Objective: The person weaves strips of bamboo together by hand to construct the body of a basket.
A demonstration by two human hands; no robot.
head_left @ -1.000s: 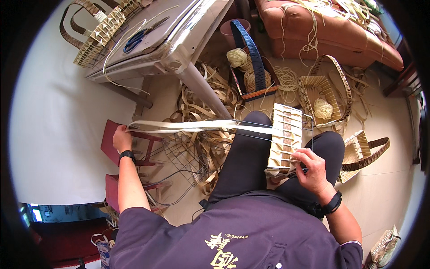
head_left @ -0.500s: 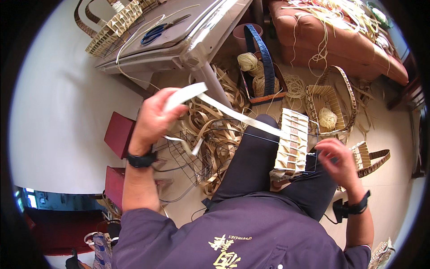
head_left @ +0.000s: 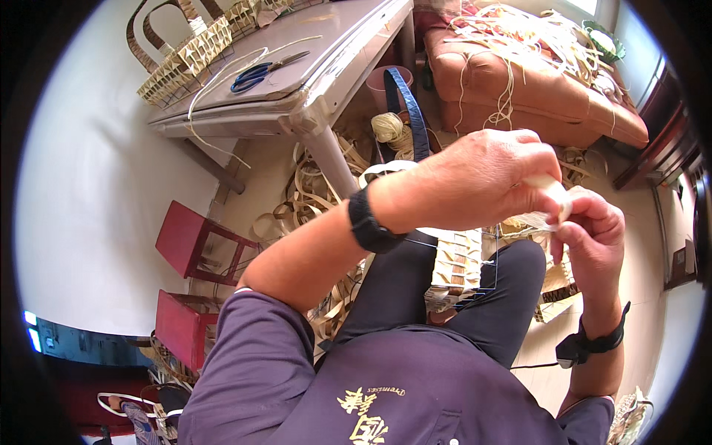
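Since half a second earlier, the left hand (head_left: 482, 182) had crossed from left to right over the lap, bringing a pale flat strip (head_left: 545, 182) to the right hand (head_left: 589, 226). Left fingers were curled tightly round the strip; the right thumb and forefinger met in a pinch on it, with hardly any gap. It was held above the lap, seemingly so that both hands could work on it clear of the wires. Below, a partly woven basket (head_left: 457, 261) rested between the thighs, the lap probably bracing it and freeing both hands. Its bare wire frame (head_left: 495, 267) showed on the right, while the left hand and forearm hid its far part.

Farther out, tangled flat strips (head_left: 308, 182) lay on the floor to the left, around the table leg (head_left: 326, 144), where loose ends could snag. Beyond the forearm, a yarn ball (head_left: 389, 127) sat beside a dark-blue basket handle (head_left: 415, 126). Far right, an orange-brown armchair (head_left: 519, 93) bore heaped cords. Far left, blue-handled scissors (head_left: 256, 76) lay on the table (head_left: 334, 37), presumably for easy reach. Two red stools (head_left: 185, 241) narrowed the left side.
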